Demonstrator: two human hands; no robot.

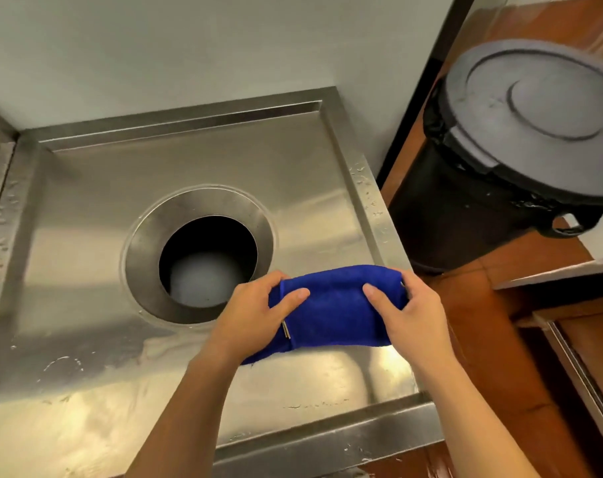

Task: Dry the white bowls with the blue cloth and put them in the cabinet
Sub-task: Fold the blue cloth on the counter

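Tabletop: stainless steel (86, 236) with raised edges, set against a pale wall (155, 46); water drops lie along its left and right rims.
Round hole: the hole (208, 260) is cut in the middle of the tabletop and ringed in steel; it is dark inside, with something pale at the bottom.
Left grip: the left grip (255, 312) is clamped on the cloth's left end, thumb on top, fingers curled behind.
Blue cloth: the blue cloth (338, 305) is folded into a thick bundle and held between both grips over the tabletop's front right part, just right of the hole. A corner hangs below the left grip. Whether it touches the steel I cannot tell.
Right grip: the right grip (410, 312) is clamped on the cloth's right end, thumb pressed on top, fingers wrapped round the end.
Bin: a black bin (448, 208) with a grey round lid (541, 112) stands on the reddish-brown floor (482, 322), beside the tabletop's right edge.
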